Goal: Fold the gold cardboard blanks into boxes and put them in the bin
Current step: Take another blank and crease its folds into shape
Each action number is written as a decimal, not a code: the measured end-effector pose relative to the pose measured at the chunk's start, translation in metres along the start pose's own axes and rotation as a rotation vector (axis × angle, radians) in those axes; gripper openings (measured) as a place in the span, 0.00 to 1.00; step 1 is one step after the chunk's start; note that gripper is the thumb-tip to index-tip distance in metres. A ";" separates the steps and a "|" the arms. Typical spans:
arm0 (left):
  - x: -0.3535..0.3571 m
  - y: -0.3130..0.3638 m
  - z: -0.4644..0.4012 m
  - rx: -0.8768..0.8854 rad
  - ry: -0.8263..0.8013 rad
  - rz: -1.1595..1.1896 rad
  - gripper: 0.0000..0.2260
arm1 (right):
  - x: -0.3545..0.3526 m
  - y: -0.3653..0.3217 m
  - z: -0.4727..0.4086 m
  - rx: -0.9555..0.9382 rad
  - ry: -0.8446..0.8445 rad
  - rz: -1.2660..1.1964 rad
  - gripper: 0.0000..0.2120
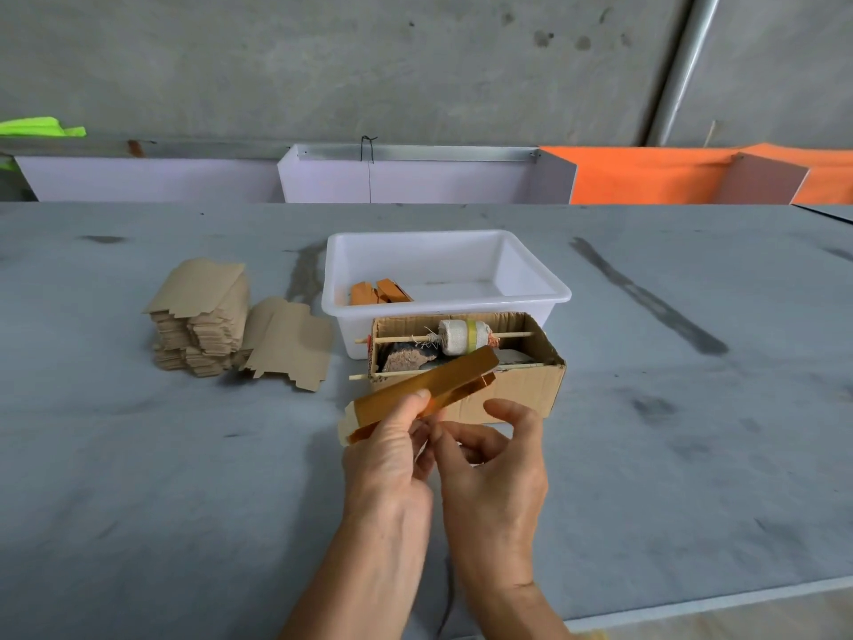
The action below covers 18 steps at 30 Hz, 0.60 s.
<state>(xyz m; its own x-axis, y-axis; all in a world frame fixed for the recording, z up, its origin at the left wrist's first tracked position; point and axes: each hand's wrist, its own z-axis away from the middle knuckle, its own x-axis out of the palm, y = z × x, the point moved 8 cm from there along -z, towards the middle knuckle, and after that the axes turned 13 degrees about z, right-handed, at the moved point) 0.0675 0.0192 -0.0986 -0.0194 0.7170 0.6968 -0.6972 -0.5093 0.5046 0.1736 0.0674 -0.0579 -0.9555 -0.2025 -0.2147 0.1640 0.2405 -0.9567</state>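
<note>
A long gold cardboard blank (pixel 443 381), partly folded into a narrow box, slants up to the right above the table. My left hand (pixel 392 455) grips its lower left part, thumb on the gold face. My right hand (pixel 494 459) is just beside it with fingers curled under the blank; whether it holds the blank is hidden. A stack of flat blanks (pixel 203 316), brown side up, lies at the left. The white plastic bin (pixel 535 279) behind holds two folded gold boxes (pixel 378 292) in its left corner.
An open brown cardboard box (pixel 521 385) stands against the bin's front, with sticks across it and a wrapped white roll (pixel 461 337) on one. Grey table (pixel 138 478) spreads all round. White and orange panels (pixel 646 177) line the far edge.
</note>
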 end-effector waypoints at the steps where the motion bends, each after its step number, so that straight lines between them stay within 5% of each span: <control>1: 0.001 0.000 0.001 -0.010 -0.017 -0.013 0.05 | 0.002 0.004 -0.003 0.041 -0.033 -0.086 0.20; 6: 0.001 0.006 0.002 0.010 -0.049 -0.073 0.06 | 0.003 -0.004 -0.018 -0.048 -0.166 -0.104 0.17; 18: 0.003 0.004 0.006 0.001 -0.042 -0.121 0.08 | -0.006 -0.005 -0.022 -0.116 -0.106 -0.290 0.12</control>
<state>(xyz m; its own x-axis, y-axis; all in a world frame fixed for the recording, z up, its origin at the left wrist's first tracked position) 0.0688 0.0163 -0.0909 0.0951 0.7527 0.6514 -0.6920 -0.4205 0.5868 0.1730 0.0879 -0.0475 -0.9264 -0.3745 0.0386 -0.1463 0.2636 -0.9535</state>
